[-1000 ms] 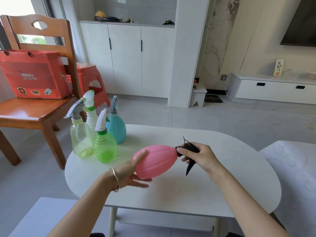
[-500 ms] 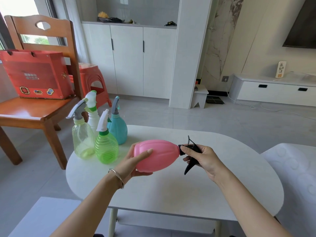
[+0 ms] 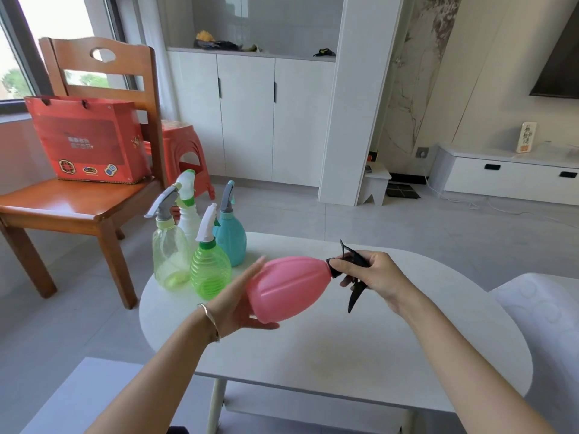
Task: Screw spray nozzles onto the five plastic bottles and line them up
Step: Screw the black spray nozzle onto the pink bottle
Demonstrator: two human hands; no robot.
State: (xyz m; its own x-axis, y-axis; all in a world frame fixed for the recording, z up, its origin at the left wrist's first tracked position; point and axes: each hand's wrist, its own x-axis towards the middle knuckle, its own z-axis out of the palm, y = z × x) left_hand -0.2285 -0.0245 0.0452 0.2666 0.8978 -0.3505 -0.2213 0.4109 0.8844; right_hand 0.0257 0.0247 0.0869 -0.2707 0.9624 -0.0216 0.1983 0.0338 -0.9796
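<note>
I hold a pink bottle (image 3: 289, 288) on its side above the white table (image 3: 344, 355). My left hand (image 3: 238, 303) cups its wide base from below and behind. My right hand (image 3: 372, 274) grips the black spray nozzle (image 3: 352, 277) at the bottle's neck, the trigger pointing down. Four bottles with nozzles on stand clustered at the table's far left: a pale yellow one (image 3: 169, 255), a white one (image 3: 189, 214), a green ribbed one (image 3: 210, 270) and a teal one (image 3: 230, 239).
A wooden chair (image 3: 81, 211) with a red gift bag (image 3: 87, 139) stands left of the table, a red plastic stool (image 3: 183, 151) behind it. A white cushioned seat (image 3: 545, 311) sits at the right, another pale surface (image 3: 78, 396) at the near left.
My left hand has shifted around the pink bottle's base, turning it, while my right hand keeps hold of the black nozzle. The bottle's neck now tilts slightly upward.
</note>
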